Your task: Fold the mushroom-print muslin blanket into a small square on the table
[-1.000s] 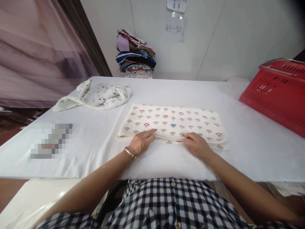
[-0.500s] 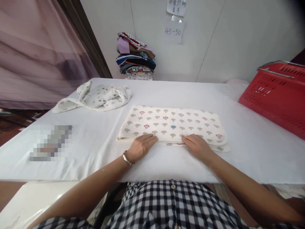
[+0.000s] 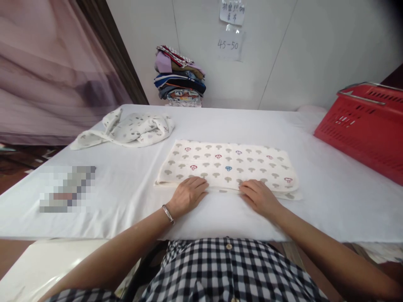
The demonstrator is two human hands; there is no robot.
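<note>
A cream cloth (image 3: 217, 162) printed with grey, red and blue mushrooms lies folded in a long rectangle on the white-covered table. My left hand (image 3: 189, 193), with a silver bracelet at its wrist, is closed on the near edge of the cloth, left of its middle. Farther right along that edge, my right hand (image 3: 258, 196) is closed on it too, fingers bent over the fold. Both thumbs are mostly hidden. A lower layer peeks out past the fold at the right corner.
A crumpled white patterned cloth (image 3: 135, 129) lies at the back left. Nearer sits a pixelated object (image 3: 71, 188). At the right stands a red plastic basket (image 3: 362, 130). Beyond the far table edge rises a stack of folded fabrics (image 3: 181, 77), with paper signs (image 3: 229, 44) on the wall.
My fingers have curled further around the cloth's near edge. The red print that showed below the fold between my hands is now out of sight. The cloth has hardly moved.
</note>
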